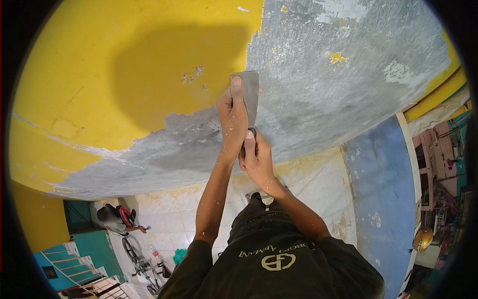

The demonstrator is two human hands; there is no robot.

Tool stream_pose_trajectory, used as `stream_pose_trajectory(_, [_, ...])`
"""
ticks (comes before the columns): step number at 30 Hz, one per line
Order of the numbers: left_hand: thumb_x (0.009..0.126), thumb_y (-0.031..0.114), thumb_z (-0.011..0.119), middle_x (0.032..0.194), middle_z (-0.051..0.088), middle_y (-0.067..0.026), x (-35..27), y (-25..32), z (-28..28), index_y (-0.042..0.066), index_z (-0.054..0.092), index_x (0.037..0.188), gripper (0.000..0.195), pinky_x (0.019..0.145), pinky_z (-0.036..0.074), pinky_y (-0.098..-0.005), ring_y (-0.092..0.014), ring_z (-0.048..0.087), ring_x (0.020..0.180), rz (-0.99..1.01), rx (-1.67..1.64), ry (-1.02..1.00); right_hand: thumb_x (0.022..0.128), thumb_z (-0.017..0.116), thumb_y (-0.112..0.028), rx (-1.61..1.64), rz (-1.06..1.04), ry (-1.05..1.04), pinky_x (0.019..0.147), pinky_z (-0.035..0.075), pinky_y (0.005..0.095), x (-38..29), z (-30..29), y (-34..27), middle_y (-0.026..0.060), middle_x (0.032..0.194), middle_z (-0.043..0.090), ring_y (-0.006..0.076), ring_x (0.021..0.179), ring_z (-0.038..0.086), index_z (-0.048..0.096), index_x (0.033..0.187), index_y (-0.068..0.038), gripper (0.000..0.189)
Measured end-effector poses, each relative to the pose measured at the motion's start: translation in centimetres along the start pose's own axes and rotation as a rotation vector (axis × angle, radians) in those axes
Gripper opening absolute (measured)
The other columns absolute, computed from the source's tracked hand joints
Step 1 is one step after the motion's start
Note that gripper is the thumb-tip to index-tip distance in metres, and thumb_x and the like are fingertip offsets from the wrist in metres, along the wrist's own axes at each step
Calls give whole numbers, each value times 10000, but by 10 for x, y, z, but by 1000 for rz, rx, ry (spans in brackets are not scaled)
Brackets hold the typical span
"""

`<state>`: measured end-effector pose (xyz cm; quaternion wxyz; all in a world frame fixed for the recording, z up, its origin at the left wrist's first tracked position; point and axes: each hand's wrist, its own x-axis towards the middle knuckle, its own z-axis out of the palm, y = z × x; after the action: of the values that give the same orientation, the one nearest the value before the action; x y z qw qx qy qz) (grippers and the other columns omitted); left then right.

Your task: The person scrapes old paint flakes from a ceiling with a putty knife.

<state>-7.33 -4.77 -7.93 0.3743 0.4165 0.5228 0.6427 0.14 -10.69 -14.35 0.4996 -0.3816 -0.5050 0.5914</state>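
Observation:
A wide metal putty knife (252, 89) is held up against the wall, its broad edge at the border between yellow paint (74, 71) and scraped grey plaster (321, 101). My right hand (259, 159) grips its dark handle, thumb on top. Higher up, my left hand (233, 116) grasps the blade's left side, thumb laid flat near the broad edge; its other fingers are mostly hidden behind. Pale flecks dot both forearms. Small yellow paint patches (337, 57) remain stuck on the grey area. Below the hands, the yellow paint ends in a ragged edge.
Tiled floor (306, 181) lies far below. At lower left another person (117, 222) crouches by the wall with a small tool in one hand. Near them are a bicycle (142, 266), a plastic bottle (153, 251) and a green plastic bag (179, 256). A blue surface (384, 194) runs along the right.

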Motion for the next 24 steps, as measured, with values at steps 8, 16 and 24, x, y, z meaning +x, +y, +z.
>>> stream_pose_trajectory(8, [1003,516,420,714,578,-28,7,-9,3,4,646,898,570,425,374,-244,-71,412,475,-19,-53,18,1053,384,-320,-123,-56,-5,384,311,235,2,-10,-16,-14,558,430,47,424,382,479,899,-33,339])
stream_pose_trajectory(16, [987,534,448,797,630,-55,-2,-17,18,5,624,868,570,420,385,-250,-70,424,487,-82,-202,108,1045,413,-325,-278,-70,10,400,328,237,-2,-30,-8,0,557,458,51,449,409,504,890,-29,346])
stream_pose_trajectory(24, [988,575,411,679,556,-10,2,-18,27,0,629,796,645,439,363,-258,-74,449,532,-86,-247,167,1035,436,-278,-448,-140,14,451,368,271,5,-41,-24,15,544,476,77,469,446,513,877,-13,318])
